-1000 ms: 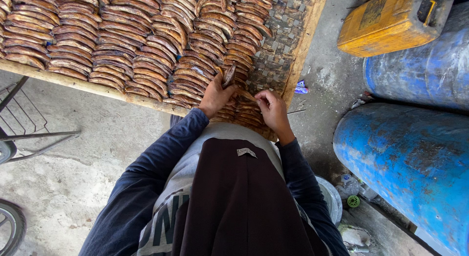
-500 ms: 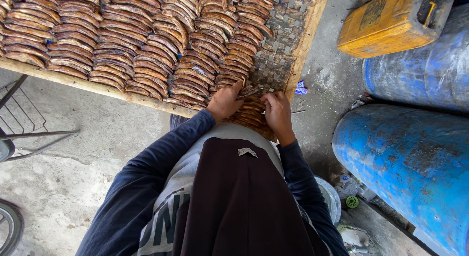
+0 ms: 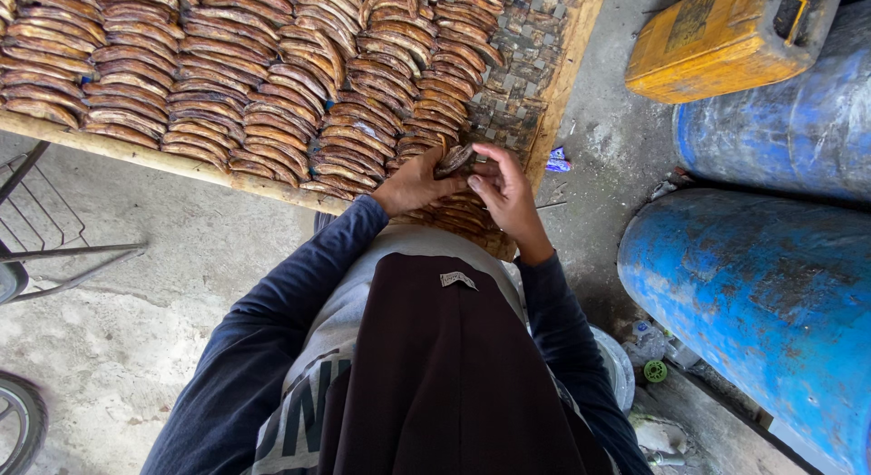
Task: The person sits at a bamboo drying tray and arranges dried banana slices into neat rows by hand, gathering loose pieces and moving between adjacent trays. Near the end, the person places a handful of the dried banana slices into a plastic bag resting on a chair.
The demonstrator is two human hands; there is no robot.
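Head view, frame centre: left hand point(image 3: 413, 183) and right hand point(image 3: 506, 195) together pinch a dried banana slice point(image 3: 454, 158) between them.

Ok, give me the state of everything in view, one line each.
left hand: grip on a brown dried slice
right hand: fingertips touching the same slice
rows of slices: overlapping, laid flat on the tray
woven tray: right strip bare
yellow jerrycan: lying on its side
blue drum: lying on its side
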